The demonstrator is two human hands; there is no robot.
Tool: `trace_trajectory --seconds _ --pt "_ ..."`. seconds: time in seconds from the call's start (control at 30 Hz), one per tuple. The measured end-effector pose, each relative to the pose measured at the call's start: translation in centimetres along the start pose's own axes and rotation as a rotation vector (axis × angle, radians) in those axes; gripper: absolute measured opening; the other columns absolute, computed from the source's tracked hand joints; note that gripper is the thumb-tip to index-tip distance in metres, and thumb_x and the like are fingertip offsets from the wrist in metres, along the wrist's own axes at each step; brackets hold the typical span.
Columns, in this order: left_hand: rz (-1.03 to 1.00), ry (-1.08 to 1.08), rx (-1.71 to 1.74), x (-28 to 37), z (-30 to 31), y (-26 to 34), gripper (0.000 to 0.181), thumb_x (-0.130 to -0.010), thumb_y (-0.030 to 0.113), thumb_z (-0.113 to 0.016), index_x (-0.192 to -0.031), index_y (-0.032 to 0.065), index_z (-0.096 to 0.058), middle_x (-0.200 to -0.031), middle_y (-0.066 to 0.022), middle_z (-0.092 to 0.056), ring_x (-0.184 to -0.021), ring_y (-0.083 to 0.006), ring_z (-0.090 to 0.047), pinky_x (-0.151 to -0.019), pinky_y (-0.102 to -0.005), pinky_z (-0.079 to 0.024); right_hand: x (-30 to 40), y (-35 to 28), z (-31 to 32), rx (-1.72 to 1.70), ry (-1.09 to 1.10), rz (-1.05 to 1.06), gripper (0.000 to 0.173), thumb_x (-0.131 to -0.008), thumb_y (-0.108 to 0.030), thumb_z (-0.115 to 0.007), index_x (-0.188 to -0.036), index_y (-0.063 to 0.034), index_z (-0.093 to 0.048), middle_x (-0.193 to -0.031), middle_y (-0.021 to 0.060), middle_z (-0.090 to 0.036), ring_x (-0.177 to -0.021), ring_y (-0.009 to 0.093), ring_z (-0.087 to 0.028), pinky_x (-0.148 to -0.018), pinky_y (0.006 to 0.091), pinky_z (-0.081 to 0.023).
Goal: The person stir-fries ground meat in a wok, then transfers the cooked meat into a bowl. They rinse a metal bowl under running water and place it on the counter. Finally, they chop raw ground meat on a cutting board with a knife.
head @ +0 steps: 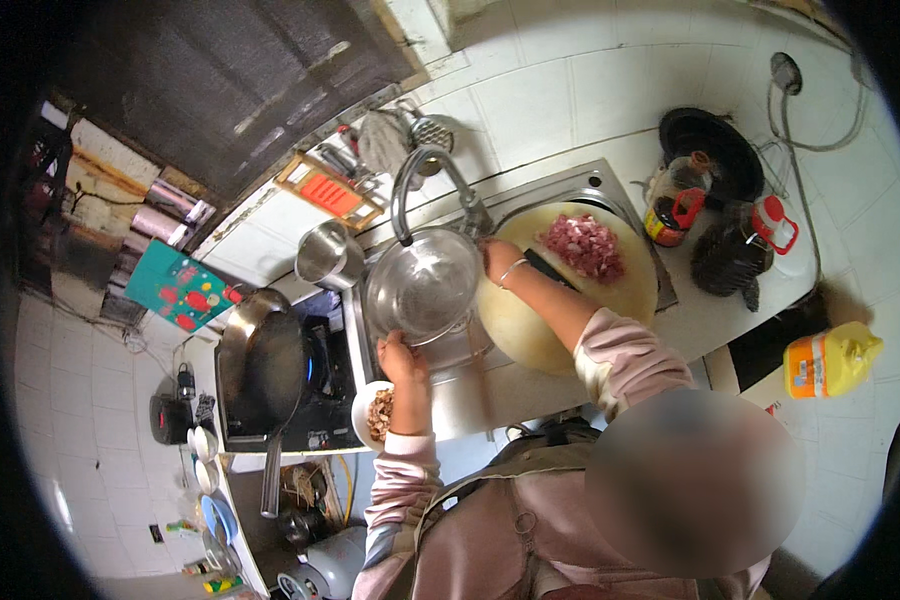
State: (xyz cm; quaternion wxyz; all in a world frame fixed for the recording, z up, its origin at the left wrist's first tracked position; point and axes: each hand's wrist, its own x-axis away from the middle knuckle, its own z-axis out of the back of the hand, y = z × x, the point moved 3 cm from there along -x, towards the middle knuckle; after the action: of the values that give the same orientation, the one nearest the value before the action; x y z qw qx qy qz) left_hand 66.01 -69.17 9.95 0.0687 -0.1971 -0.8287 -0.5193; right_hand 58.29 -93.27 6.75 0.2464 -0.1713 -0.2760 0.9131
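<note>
A shiny metal bowl (423,289) is over the sink, below the curved faucet (429,169). My left hand (403,358) grips the bowl's near rim. My right hand (499,259), with a bracelet at the wrist, is at the bowl's right side by the faucet base; its fingers are partly hidden, so its hold is unclear. Beneath my right forearm lies a round cutting board (525,330) bearing chopped raw meat (583,247) and a dark flat blade or handle (549,268), partly covered. A white bowl (363,420) of brown chopped pieces (380,415) stands beside my left wrist.
Left of the sink, a wok (270,360) sits on a gas stove (331,375) with a blue flame; its handle juts over the counter edge. A steel pot (330,256) stands behind. Sauce bottles (731,247) and a black pan (711,154) are at right.
</note>
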Motion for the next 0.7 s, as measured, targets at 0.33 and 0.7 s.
trace_trajectory --seconds 0.33,0.7 --pt "0.046 -0.063 0.01 -5.2 4.3 -0.5 0.01 -0.07 0.003 -0.046 -0.08 0.0009 -0.045 -0.074 -0.0119 -0.052 -0.053 -0.0238 -0.054 -0.045 -0.0317 -0.048 -0.8 0.1 -1.9 0.163 -0.088 -0.056 0.031 -0.071 -0.01 -0.046 -0.1 -0.0027 -0.053 -0.096 0.0149 -0.059 -0.086 0.031 -0.058 -0.07 0.0402 -0.048" --pt "-0.131 -0.011 -0.202 -3.6 4.2 -1.2 0.012 -0.069 -0.001 -0.047 -0.077 0.0075 -0.047 -0.069 -0.0045 -0.05 -0.056 -0.0165 -0.049 -0.048 -0.028 -0.043 0.2 -1.1 0.2 0.081 -0.142 -0.073 0.025 -0.074 -0.012 -0.046 -0.096 -0.0035 -0.056 -0.087 0.0191 -0.06 -0.079 0.034 -0.058 -0.071 0.0421 -0.047"
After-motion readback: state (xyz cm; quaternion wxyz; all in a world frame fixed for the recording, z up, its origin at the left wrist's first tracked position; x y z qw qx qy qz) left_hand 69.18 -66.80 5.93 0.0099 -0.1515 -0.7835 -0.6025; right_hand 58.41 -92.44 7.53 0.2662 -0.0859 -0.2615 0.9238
